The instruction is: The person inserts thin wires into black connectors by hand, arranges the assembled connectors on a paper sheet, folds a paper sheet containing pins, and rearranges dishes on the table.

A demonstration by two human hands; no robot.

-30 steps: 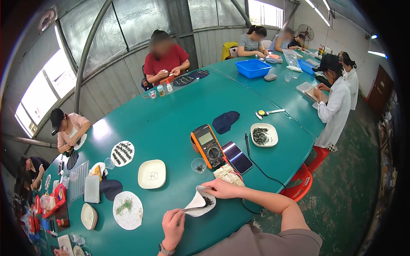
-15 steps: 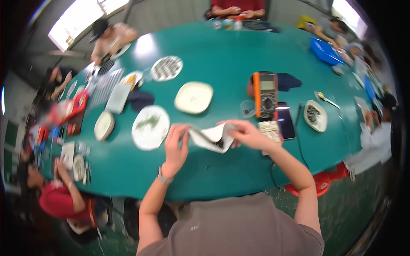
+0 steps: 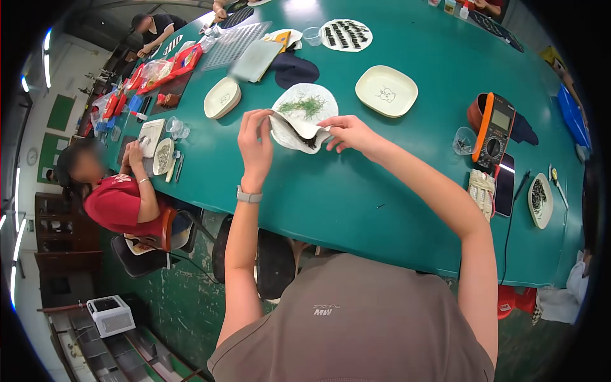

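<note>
Between my two hands is a bent, white, thin round sheet [image 3: 285, 135] with small black pieces in its fold. My left hand [image 3: 256, 143] pinches the sheet's left edge, fingers closed. On the opposite edge my right hand [image 3: 351, 135] grips with thumb and fingers. Just behind it lies a white round plate or sheet [image 3: 328, 107] carrying green thread-like strands [image 3: 305, 107]; its near part is hidden by the held sheet. A cream square dish [image 3: 387, 92] stands to the right of that.
An orange multimeter [image 3: 495, 130], a phone [image 3: 505, 191] and an oval dish [image 3: 534, 215] of black bits are on the right. Beyond lies a white disc [image 3: 345, 35] with rows of black pieces. A person in red [image 3: 124, 200] sits at the left.
The view has turned left. Both hands have carried the folded sheet leftward, and it now overlaps the near side of the round plate with green strands. Both hands still hold it.
</note>
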